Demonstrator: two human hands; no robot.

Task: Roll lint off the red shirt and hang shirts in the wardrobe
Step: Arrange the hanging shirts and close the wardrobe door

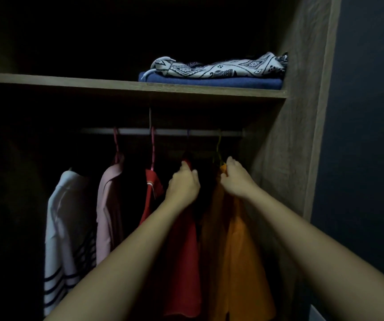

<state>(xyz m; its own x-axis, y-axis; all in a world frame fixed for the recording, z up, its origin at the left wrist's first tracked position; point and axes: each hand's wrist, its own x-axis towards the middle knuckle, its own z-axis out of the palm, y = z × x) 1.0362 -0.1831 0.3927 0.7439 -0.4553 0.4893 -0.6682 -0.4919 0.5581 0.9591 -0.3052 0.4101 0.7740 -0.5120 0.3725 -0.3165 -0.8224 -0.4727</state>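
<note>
Wooden wardrobe [302, 112]: left hand [183, 186] grips the hanging red shirt [181, 262], right hand [236, 179] grips the orange shirt [239, 262].

Red shirt [181, 258] hanging on wardrobe [286, 158] rail [170, 131], beside orange shirt [239, 262].

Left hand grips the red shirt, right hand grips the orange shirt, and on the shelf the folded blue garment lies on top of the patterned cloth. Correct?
No: in the head view the patterned cloth lies on top of the folded blue garment. The left hand does grip the red shirt, the right hand the orange shirt.
</note>
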